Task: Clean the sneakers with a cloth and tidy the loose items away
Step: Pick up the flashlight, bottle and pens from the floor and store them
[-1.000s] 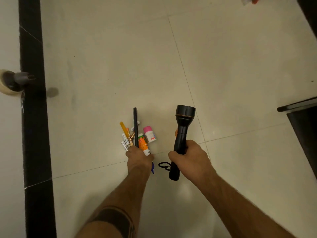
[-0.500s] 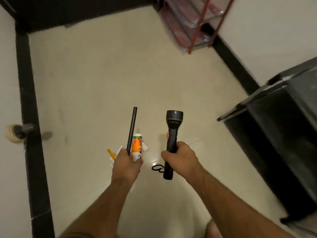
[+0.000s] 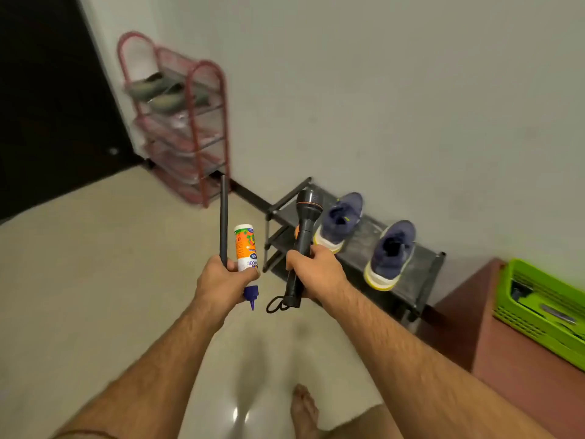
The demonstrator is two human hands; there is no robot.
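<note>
Hands were full: left hand [image 3: 221,285] held a black stick [image 3: 224,221] and glue bottle [image 3: 246,248], right hand [image 3: 313,270] gripped the torch [image 3: 304,236]. Sneakers [image 3: 391,255] sat right of middle on the black rack [image 3: 357,245]. Best to carry things steady to the green basket [image 3: 538,312], far right.

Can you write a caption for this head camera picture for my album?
Left hand grips thin black rod and orange-white glue bottle; right hand grips black flashlight.

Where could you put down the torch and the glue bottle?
Bare floor spreads left of the left hand, up to the red rack. The black rack has a gap between the two sneakers. The green basket looks crowded.
</note>
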